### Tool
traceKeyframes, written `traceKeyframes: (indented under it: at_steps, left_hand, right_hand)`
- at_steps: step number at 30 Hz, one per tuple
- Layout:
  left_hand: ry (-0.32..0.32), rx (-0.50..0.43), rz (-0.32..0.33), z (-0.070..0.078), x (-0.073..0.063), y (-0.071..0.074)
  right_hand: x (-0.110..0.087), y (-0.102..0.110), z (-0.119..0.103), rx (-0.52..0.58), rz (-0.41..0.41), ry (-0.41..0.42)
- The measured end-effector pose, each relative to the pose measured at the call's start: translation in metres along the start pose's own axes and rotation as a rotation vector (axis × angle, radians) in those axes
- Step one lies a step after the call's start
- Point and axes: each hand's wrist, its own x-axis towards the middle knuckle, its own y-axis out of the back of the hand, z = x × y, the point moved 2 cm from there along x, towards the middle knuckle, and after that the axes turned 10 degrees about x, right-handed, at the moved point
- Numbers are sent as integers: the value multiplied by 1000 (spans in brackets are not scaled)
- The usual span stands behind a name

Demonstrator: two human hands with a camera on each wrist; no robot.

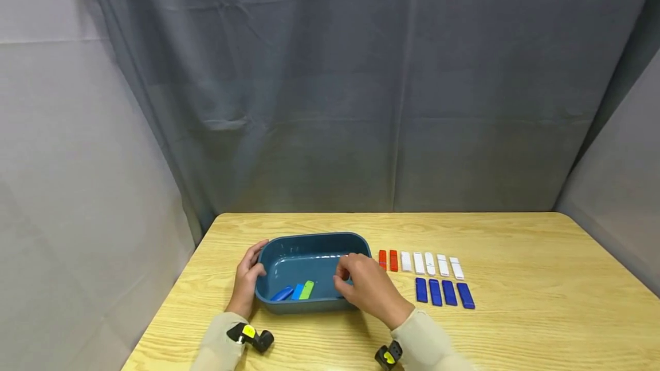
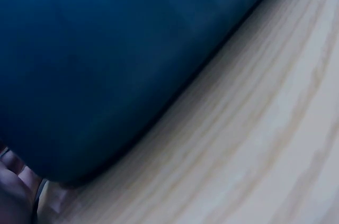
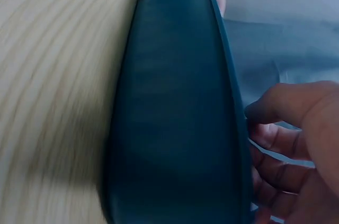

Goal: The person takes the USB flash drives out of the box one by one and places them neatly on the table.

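Observation:
A dark teal plastic tub (image 1: 309,305) stands on the table, its front wall (image 3: 175,102) filling much of the right wrist view. My left hand (image 1: 247,282) holds its left end, thumb at the rim and fingers around the outside. Inside, near the front left, lie a dark blue USB stick (image 1: 282,293), a lighter blue one (image 1: 297,291) and a green one (image 1: 307,289). Over the tub's right part, my right hand (image 1: 368,288) reaches inside with bent fingers. In the right wrist view the rim hides its fingertips, so whether they hold anything cannot be told.
Right of the tub, a row of red USB sticks (image 1: 394,260) and several white ones (image 1: 430,264) lies on the wooden table (image 1: 541,279). Several dark blue sticks (image 1: 435,292) form a second row nearer me. A grey curtain (image 1: 319,102) hangs behind.

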Motion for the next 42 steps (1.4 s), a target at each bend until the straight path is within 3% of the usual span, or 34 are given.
traceKeyframes:
  at_steps: [5,12,18,23,27,34,42]
  left_hand:
    - [-6,-10,-2,-1,-2,-3]
    - [8,-2,-3,-4,-4,-4]
    - [2,3,-2,-7,-5,-5]
    - [-21,11,7,-7,-3,-6]
    - [-25,23,16,-5,-1,-4]
    - [-30,28,18,-2,0,0]
    - [-5,8,-9,0,-1,0]
  right_hand:
    - [7,-19,-6,7,-12,-9]
    - [15,-43,-14,4,-70,-108]
    - [13,-58,-21,-89,-60,-160]
    - [13,-63,-22,-159,-68,-180]
    - [13,-65,-21,-185,-146,-173]
    - [15,-66,-23,-160,-294,-139]
    - [14,-65,-24,-125,-331,-139]
